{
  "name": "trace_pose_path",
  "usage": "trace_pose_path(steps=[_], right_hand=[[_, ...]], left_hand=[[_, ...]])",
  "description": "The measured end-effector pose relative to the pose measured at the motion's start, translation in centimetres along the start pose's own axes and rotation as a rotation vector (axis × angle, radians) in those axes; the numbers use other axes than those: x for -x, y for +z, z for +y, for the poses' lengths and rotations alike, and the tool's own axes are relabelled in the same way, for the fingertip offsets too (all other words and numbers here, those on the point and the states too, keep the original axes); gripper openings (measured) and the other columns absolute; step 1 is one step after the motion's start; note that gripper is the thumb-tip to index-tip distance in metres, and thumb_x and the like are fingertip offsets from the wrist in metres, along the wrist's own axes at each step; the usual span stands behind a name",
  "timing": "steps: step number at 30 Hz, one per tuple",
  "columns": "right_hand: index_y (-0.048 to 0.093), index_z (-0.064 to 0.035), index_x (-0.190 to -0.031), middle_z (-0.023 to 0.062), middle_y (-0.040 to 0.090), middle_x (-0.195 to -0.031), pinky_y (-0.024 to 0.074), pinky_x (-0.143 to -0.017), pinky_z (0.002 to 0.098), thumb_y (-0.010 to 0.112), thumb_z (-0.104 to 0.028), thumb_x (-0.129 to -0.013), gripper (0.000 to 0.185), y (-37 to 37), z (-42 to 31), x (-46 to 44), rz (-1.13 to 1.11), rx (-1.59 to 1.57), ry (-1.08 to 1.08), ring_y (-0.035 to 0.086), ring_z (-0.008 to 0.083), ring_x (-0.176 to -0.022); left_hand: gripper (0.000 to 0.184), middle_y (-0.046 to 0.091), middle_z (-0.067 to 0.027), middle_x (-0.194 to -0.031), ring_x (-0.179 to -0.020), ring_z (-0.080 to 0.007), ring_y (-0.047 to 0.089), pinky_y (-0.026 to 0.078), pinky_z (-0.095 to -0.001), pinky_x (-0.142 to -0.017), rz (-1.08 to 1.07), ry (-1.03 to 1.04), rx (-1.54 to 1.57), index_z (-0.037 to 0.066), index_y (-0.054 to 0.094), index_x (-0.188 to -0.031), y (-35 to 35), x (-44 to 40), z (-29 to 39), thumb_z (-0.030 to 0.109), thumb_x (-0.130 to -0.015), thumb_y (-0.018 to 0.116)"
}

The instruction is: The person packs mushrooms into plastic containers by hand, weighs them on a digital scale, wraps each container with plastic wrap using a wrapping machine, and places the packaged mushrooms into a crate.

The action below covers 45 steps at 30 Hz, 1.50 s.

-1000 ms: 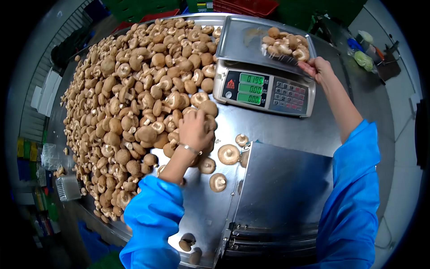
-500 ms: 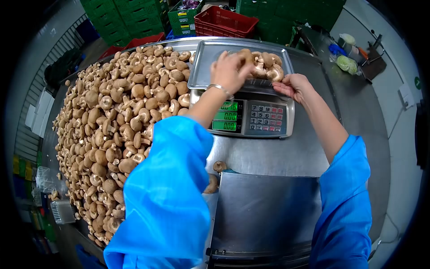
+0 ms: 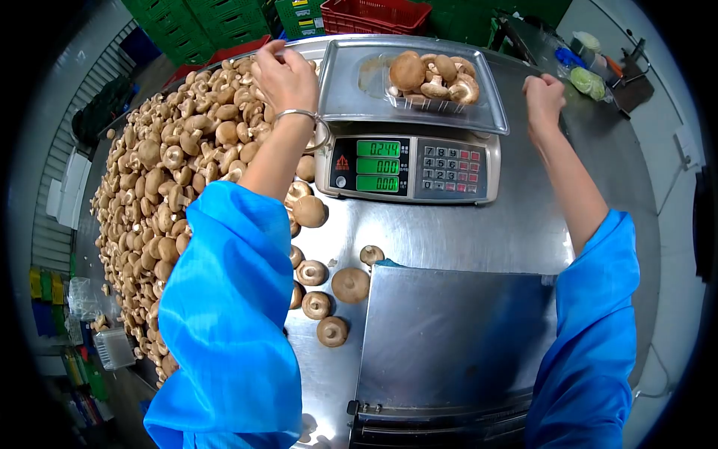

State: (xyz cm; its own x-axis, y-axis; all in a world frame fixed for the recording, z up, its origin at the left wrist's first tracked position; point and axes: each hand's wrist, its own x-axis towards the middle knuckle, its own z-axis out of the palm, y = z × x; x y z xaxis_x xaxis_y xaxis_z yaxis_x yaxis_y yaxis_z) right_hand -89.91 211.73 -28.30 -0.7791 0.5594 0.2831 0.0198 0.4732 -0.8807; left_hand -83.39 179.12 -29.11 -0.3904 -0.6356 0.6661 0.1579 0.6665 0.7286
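Mushrooms (image 3: 149, 194) lie heaped across the left of the frame, the pile's lower right side hidden behind the left sleeve (image 3: 224, 314). More sit in a clear plastic punnet (image 3: 458, 108) on the tray of the scale (image 3: 344, 161), upper centre; they cover most of its inside, and its walls are hard to make out. The left hand (image 3: 286, 78) is over the pile's upper edge, fingers bent; its palm is out of sight, so I cannot tell whether it grips anything. The right hand (image 3: 544, 101), fingers folded in, is just beside the tray's right edge. The scale's top line seems to read 0.244; the lower digits are less clear. Loose mushrooms (image 3: 316, 304) lie at centre, some partly covered by the sleeve. The top edge cuts off a red crate (image 3: 374, 16), and the goods at lower left are too dim to identify.
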Motion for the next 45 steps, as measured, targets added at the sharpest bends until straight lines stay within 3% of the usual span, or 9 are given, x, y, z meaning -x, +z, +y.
trace_pose_path(steps=[6, 8, 11, 15, 27, 36, 39, 40, 45], right_hand=[[0.052, 0.0018, -0.102, 0.0198, 0.048, -0.107, 0.0455, -0.070, 0.0369, 0.052, -0.025, -0.070, 0.042, -0.5, -1.4, 0.8, -0.405, 0.006, 0.109, 0.049, 0.0308, -0.096], [0.052, 0.0008, -0.101, 0.0138, 0.052, -0.095, 0.0479, -0.058, 0.0315, 0.053, -0.023, -0.073, 0.037, 0.5, -1.0, 1.8, -0.589, -0.085, 0.264, 0.052, 0.0223, -0.079], [0.052, -0.0005, -0.101, 0.0087, 0.053, -0.080, 0.0484, -0.052, 0.0237, 0.049, -0.010, -0.077, 0.026, 2.5, -0.2, 3.8, -0.710, -0.302, 0.493, 0.051, 0.0145, -0.062], [0.050, 0.0022, -0.106, 0.0096, 0.055, -0.081, 0.0507, -0.051, 0.0248, 0.045, 0.002, -0.078, 0.029, 1.6, -1.2, 4.5, -0.676, -0.351, 0.425, 0.053, 0.0133, -0.060], [0.042, 0.0011, -0.097, 0.0103, 0.055, -0.077, 0.0573, -0.059, 0.0281, 0.049, 0.005, -0.075, 0.023, -30.4, -1.5, 16.8, -0.926, -0.157, 0.654, 0.063, 0.0186, -0.066], [0.042, 0.0000, -0.110, 0.0095, 0.052, -0.089, 0.0546, -0.050, 0.0253, 0.049, -0.005, -0.080, 0.031, -39.5, 0.5, 21.1, -0.882, 0.046, 0.646, 0.061, 0.0151, -0.064], [0.044, -0.0004, -0.114, 0.0124, 0.053, -0.099, 0.0524, -0.060, 0.0319, 0.051, -0.006, -0.077, 0.038, -41.0, 1.0, 20.7, -0.817, 0.443, 0.170, 0.060, 0.0200, -0.074], [0.045, -0.0023, -0.114, 0.0122, 0.053, -0.100, 0.0486, -0.067, 0.0336, 0.052, -0.009, -0.076, 0.039, -41.1, 1.0, 20.8, -0.784, 0.404, -0.031, 0.057, 0.0219, -0.080], [0.053, -0.0104, -0.109, 0.0107, 0.055, -0.104, 0.0328, -0.092, 0.0406, 0.058, -0.018, -0.073, 0.037, -37.7, -2.7, 23.5, -0.694, 0.128, -1.016, 0.050, 0.0275, -0.099]], left_hand=[[0.026, 0.053, -0.0188, -0.091, -0.083, -0.0336, 0.052, 0.042, -0.0387, -0.077, -0.150, 0.007, 0.048, -0.001, 0.055, -0.096, 1.4, 0.3, 1.1, 0.017, -0.079, 0.045], [0.029, 0.059, -0.0233, -0.083, -0.078, -0.0370, 0.057, 0.044, -0.0415, -0.075, -0.580, -0.253, 0.077, -0.004, 0.057, -0.096, 3.0, 1.7, 0.1, 0.017, -0.079, 0.045], [0.035, 0.059, -0.0128, -0.084, -0.064, -0.0180, 0.058, 0.050, -0.0277, -0.056, -0.966, -0.715, 0.304, -0.006, 0.054, -0.106, 4.4, 4.4, 1.1, 0.020, -0.083, 0.048], [0.028, 0.061, -0.0140, -0.081, -0.057, -0.0156, 0.061, 0.049, -0.0249, -0.048, -0.768, -0.640, 0.439, -0.010, 0.054, -0.102, 3.6, 6.2, 3.6, 0.002, -0.077, 0.054], [0.032, 0.055, -0.0179, -0.098, -0.068, -0.0203, 0.063, 0.054, -0.0247, -0.055, -1.273, -1.043, 0.593, -0.013, 0.047, -0.107, -19.6, 16.2, 19.7, 0.001, -0.081, 0.057], [0.046, 0.055, -0.0141, -0.096, -0.064, -0.0188, 0.063, 0.055, -0.0243, -0.054, -1.459, -1.083, 0.556, -0.010, 0.039, -0.121, -25.8, 23.3, 23.3, 0.000, -0.080, 0.058], [0.046, 0.057, -0.0122, -0.097, -0.060, -0.0165, 0.061, 0.052, -0.0255, -0.052, -1.373, -0.648, 0.300, -0.006, 0.042, -0.120, -27.6, 24.0, 24.3, 0.005, -0.079, 0.060], [0.045, 0.057, -0.0106, -0.093, -0.055, -0.0167, 0.058, 0.049, -0.0275, -0.054, -1.189, -0.142, 0.124, 0.001, 0.046, -0.119, -28.5, 24.1, 24.2, 0.007, -0.077, 0.060], [0.024, 0.053, -0.0095, -0.087, -0.079, -0.0197, 0.051, 0.045, -0.0284, -0.065, -0.869, 0.322, -0.092, 0.007, 0.060, -0.100, -28.6, 25.5, 25.8, 0.011, -0.077, 0.061]])
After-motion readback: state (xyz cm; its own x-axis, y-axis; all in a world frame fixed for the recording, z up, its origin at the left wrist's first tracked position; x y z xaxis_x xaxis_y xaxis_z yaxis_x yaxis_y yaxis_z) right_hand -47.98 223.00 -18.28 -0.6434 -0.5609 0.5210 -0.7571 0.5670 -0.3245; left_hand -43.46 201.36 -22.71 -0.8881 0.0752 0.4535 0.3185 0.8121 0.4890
